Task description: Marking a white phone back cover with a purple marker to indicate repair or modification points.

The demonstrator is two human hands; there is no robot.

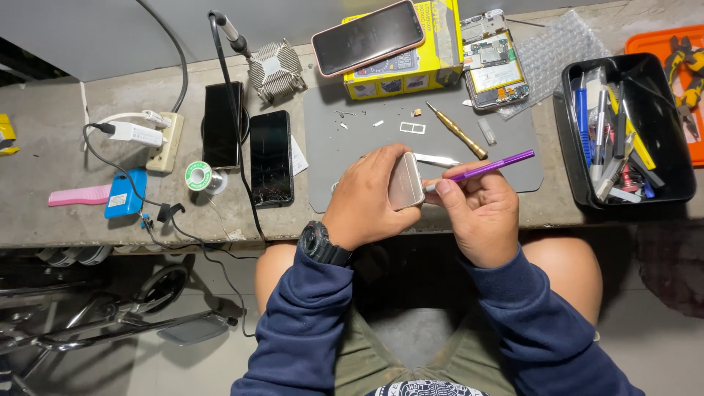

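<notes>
Hands above the grey mat: left hand fingers grasp a silver phone steady; right hand fingers pinch a purple tool against its edge.

A grey mat is lying on the concrete bench, with a brass-handled screwdriver and small loose parts resting on it. A yellow box is sitting behind the mat, carrying a dark phone. Beside the box an opened phone is showing its circuit board. A black tray is holding pens and tools at the right. Two dark phones are lying left of the mat, just beside a solder spool, a finned heatsink and a blue case.
</notes>
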